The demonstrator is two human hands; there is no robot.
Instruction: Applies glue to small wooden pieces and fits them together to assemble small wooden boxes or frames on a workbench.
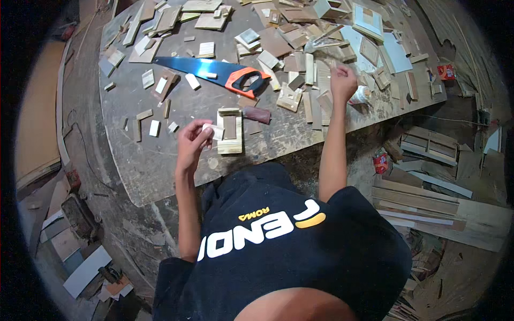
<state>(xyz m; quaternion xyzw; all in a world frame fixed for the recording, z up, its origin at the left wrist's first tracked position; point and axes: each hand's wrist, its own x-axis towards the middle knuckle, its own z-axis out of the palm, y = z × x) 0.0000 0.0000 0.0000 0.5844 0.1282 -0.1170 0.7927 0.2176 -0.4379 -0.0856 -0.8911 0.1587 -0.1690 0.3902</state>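
One small pale block [216, 131], held at the near edge of the desk [160, 184], left of that edge's middle. Flat, squared; apparently wood, likely light and stiff. Best hold: by opposite long edges, faces left free.

One left hand [195, 139], thumb and fingers drawn together on the block's left end, the other end projecting.

One wooden assembly [230, 130], just beside the block's free end, lying near the same desk edge. Pale strips about a brown panel, a raised crosspiece at the far end. Probably light and rigid; its joints may be weak, so grip the long sides low down rather than the crosspiece.

One reddish-brown piece [257, 114], just beyond the assembly's right side. Surface looks smooth; could roll if round, which cannot be told.

One handsaw [214, 74], farther in, blade toward the desk's left edge; take by the orange-and-black handle.

One right hand [344, 83], toward the desk's right end, fingers curled inward; whether anything is held cannot be told. One white container [360, 96], just beside it.

Many wood offcuts [276, 41], heaped toward the far edge; rough edges likely.
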